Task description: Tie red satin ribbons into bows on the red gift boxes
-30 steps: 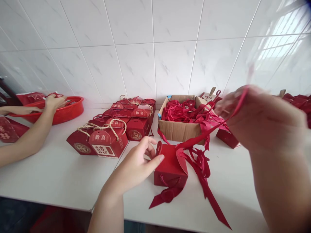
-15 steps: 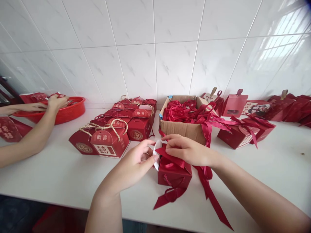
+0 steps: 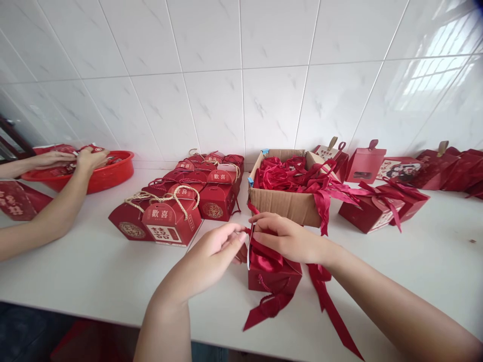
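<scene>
A small dark red gift box (image 3: 274, 277) with a twisted cord handle on its front stands on the table. A glossy red ribbon (image 3: 266, 262) lies over its top, and one cut tail (image 3: 264, 309) hangs forward onto the tabletop. At the box's left upper edge, my left hand (image 3: 219, 251) has thumb and fingers pinched on a bit of the ribbon. My right hand (image 3: 287, 239) curls over the top from the right, its fingers closed on the ribbon by the raised flap. The fingers hide part of the flap and the ribbon's end.
Behind stands a cardboard box (image 3: 285, 205) heaped with red ribbons. Several roped red gift boxes (image 3: 162, 231) are at left, two ribboned boxes (image 3: 372, 213) at right, more along the tiled wall. Another person's hands (image 3: 88, 158) work in a red basin (image 3: 113, 173).
The flap's white inner side has turned out of sight against the box. My left fingers moved from the flap to the ribbon at its edge, and the pointed ribbon end no longer shows.
</scene>
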The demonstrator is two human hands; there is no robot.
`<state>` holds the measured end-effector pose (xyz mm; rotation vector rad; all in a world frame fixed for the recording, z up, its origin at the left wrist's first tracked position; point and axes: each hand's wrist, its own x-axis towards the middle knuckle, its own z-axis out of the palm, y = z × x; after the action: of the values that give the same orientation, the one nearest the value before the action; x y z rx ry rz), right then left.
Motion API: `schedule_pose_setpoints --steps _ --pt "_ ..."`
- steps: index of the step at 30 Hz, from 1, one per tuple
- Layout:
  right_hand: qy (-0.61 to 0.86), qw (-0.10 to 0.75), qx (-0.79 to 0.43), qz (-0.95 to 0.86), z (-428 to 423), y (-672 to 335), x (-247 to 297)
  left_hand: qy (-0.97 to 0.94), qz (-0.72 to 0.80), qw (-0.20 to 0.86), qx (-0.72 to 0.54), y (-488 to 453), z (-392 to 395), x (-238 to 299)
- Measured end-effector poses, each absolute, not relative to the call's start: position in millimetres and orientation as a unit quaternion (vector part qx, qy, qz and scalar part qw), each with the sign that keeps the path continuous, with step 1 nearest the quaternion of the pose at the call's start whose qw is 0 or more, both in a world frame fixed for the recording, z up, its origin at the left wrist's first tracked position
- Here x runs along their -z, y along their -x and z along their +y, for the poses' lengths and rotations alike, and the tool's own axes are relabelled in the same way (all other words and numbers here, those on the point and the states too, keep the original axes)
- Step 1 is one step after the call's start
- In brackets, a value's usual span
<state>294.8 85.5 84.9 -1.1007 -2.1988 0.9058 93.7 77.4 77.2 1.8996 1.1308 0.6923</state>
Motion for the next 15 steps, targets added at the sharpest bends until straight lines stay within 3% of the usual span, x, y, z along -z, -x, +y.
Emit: schedule_pose_setpoints --steps 12,15 --pt "0.402 0.277 -0.292 -0.822 85.9 -292.6 -76.7 -0.712 0.482 0.43 -0.276 -105.3 84.3 -81.2" --pt "0.406 0.284 -0.262 -0.828 87.2 -295.8 -80.0 -0.684 0.455 0.463 -0.332 -106.2 87.4 -79.7"
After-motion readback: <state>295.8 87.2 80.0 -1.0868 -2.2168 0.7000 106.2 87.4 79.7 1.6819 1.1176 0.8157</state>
